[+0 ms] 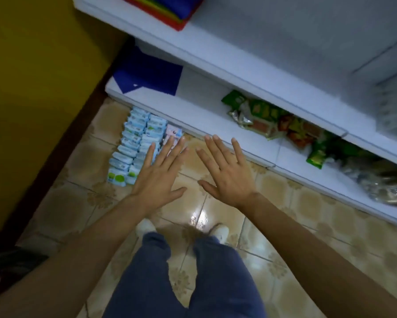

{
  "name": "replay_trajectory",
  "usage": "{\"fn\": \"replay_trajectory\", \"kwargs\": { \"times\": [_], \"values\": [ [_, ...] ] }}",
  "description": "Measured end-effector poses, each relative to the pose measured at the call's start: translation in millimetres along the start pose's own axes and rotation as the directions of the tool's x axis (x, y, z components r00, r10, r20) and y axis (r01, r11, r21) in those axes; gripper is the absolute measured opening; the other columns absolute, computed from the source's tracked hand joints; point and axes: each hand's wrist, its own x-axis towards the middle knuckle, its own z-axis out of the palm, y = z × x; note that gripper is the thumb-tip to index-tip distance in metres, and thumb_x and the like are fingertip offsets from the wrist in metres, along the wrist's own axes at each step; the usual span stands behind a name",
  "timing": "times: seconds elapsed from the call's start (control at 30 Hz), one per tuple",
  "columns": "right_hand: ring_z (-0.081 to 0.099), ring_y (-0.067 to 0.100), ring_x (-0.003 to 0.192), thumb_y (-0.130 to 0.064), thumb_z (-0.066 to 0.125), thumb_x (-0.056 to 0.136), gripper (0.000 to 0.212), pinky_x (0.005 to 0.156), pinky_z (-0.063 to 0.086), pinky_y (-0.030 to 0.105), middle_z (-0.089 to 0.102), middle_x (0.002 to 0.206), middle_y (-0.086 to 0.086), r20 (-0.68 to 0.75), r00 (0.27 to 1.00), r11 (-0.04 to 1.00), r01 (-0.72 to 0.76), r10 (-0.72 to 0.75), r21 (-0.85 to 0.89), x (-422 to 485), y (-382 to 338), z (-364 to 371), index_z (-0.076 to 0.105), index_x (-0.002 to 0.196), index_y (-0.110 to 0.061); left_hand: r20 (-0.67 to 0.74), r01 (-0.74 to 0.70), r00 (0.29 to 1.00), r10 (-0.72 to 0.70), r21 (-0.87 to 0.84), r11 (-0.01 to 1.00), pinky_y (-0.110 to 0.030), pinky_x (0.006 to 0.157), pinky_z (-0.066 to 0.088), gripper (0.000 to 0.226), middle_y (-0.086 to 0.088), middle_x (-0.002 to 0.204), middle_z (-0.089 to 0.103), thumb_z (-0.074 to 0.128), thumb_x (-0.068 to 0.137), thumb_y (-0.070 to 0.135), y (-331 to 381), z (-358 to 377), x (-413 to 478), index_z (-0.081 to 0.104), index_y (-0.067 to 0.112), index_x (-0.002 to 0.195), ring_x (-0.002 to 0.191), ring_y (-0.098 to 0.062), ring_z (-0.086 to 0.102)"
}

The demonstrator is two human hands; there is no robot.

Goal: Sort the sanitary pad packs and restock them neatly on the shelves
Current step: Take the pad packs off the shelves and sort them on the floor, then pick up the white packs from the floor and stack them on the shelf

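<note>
While the pad packs [133, 149] sit lined up on the floor [289, 203], centre left, left hand [159, 180] and right hand [226, 174] hover spread, holding nothing; shelving looks unstarted.

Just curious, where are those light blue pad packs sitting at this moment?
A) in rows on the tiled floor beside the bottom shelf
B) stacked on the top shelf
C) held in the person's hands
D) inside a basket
A: the light blue pad packs lie in rows on the tiled floor against the bottom shelf, while the left hand and right hand hold nothing, fingers spread.
</note>
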Motion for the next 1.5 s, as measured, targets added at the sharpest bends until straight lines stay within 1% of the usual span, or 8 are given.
{"fn": "replay_trajectory", "kwargs": {
  "times": [0.17, 0.33, 0.47, 0.73, 0.83, 1.0, 1.3, 1.5],
  "values": [
    [0.025, 0.03, 0.145, -0.062, 0.048, 0.09, 0.078, 0.116, 0.015, 0.056, 0.025, 0.156, 0.015, -0.122, 0.965, 0.967, -0.241, 0.231, -0.076, -59, 59, -54, 0.031, 0.15, -0.016, -0.107, -0.208, 0.97, 0.217, 0.091, 0.974, -0.054, 0.115, 0.011, 0.11, -0.004, 0.161, 0.006, 0.071, 0.067, 0.056, 63, -53, 64, 0.013, 0.014, 0.151, 0.148, -0.025, 0.007],
    [0.021, 0.028, 0.146, -0.065, 0.039, 0.091, 0.078, 0.115, 0.018, 0.055, 0.023, 0.157, 0.014, -0.251, 0.872, 0.893, -0.446, 0.42, -0.055, -139, 130, -103, 0.029, 0.15, -0.016, -0.252, -0.344, 0.897, 0.364, 0.119, 0.931, -0.054, 0.116, 0.01, 0.108, -0.005, 0.162, -0.002, 0.049, 0.077, 0.068, 172, -100, 139, -0.005, 0.013, 0.153, 0.148, -0.026, 0.004],
    [0.029, 0.029, 0.143, -0.068, 0.04, 0.089, 0.079, 0.114, 0.019, 0.057, 0.029, 0.155, 0.014, -0.363, 0.775, 0.816, -0.574, 0.517, -0.065, -203, 196, -147, 0.035, 0.148, -0.016, -0.37, -0.444, 0.804, 0.466, 0.148, 0.884, -0.054, 0.116, 0.014, 0.1, -0.007, 0.161, 0.006, 0.046, 0.078, 0.067, 270, -151, 193, 0.007, 0.012, 0.153, 0.148, -0.026, 0.007],
    [0.032, 0.027, 0.141, -0.068, 0.044, 0.088, 0.08, 0.114, 0.018, 0.057, 0.033, 0.153, 0.014, -0.648, 0.583, 0.739, -0.672, 0.49, -0.045, -250, 320, -254, 0.031, 0.147, -0.016, -0.624, -0.532, 0.594, 0.507, 0.167, 0.83, -0.051, 0.118, 0.012, 0.095, -0.007, 0.161, 0.011, 0.053, 0.08, 0.058, 375, -270, 275, 0.011, 0.014, 0.152, 0.149, -0.024, 0.007],
    [0.034, 0.028, 0.14, -0.068, 0.045, 0.087, 0.078, 0.115, 0.017, 0.056, 0.036, 0.151, 0.014, -0.708, 0.538, 0.732, -0.679, 0.457, -0.043, -254, 352, -270, 0.034, 0.145, -0.016, -0.675, -0.529, 0.548, 0.494, 0.177, 0.83, -0.048, 0.118, 0.013, 0.091, -0.009, 0.16, 0.015, 0.052, 0.081, 0.059, 396, -286, 299, 0.016, 0.011, 0.151, 0.148, -0.025, 0.011],
    [0.035, 0.027, 0.14, -0.065, 0.046, 0.088, 0.074, 0.114, 0.019, 0.056, 0.035, 0.152, 0.012, -0.71, 0.526, 0.712, -0.7, 0.468, -0.05, -260, 410, -260, 0.037, 0.143, -0.016, -0.668, -0.534, 0.551, 0.5, 0.178, 0.826, -0.051, 0.116, 0.019, 0.09, -0.011, 0.159, 0.018, 0.051, 0.083, 0.059, 417, -272, 357, 0.018, 0.009, 0.151, 0.148, -0.025, 0.013],
    [0.035, 0.025, 0.138, -0.061, 0.046, 0.086, 0.07, 0.115, 0.017, 0.052, 0.04, 0.149, 0.011, -0.541, 0.559, 0.599, -0.791, 0.628, -0.122, -287, 545, -211, 0.042, 0.141, -0.017, -0.524, -0.575, 0.681, 0.512, 0.051, 0.816, -0.043, 0.117, 0.01, 0.089, -0.005, 0.162, 0.009, 0.043, 0.082, 0.06, 475, -223, 518, 0.012, 0.015, 0.153, 0.149, -0.02, 0.006],
    [0.035, 0.025, 0.136, -0.064, 0.04, 0.088, 0.069, 0.113, 0.019, 0.051, 0.041, 0.148, 0.01, -0.495, 0.438, 0.489, -0.872, 0.751, -0.03, -308, 612, -175, 0.041, 0.14, -0.018, -0.435, -0.624, 0.69, 0.579, 0.047, 0.78, -0.039, 0.118, 0.008, 0.088, -0.004, 0.161, 0.01, 0.041, 0.08, 0.062, 523, -191, 599, 0.013, 0.018, 0.152, 0.147, -0.017, 0.005]
  ]
}}
